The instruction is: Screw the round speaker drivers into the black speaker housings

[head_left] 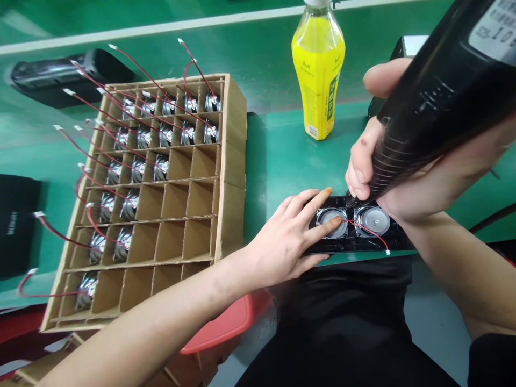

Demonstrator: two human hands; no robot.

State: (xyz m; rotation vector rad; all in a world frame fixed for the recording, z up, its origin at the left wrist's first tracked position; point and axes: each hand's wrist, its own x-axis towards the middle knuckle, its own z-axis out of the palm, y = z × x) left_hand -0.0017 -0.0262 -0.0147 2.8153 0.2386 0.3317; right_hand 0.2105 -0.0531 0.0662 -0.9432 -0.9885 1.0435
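My right hand (455, 180) is wrapped around a black electric screwdriver (435, 102), tilted with its tip down at a black plastic housing (342, 246). The tip meets the housing's upper edge, between two round speakers; the exact contact point is too small to make out. My left hand (282, 239) lies on the housing's left end with its fingers spread. One finger rests on the left speaker (341, 232) and partly covers it. The right speaker (374, 220) is uncovered, and a red wire (373, 232) with a white connector crosses it.
A divided cardboard box (231, 161) on the left holds several speakers with long red wires sticking up. A yellow drink bottle (318, 80) stands behind the housing. Black cases (72, 75) lie at the far left. A red stool (221, 325) is below the table edge.
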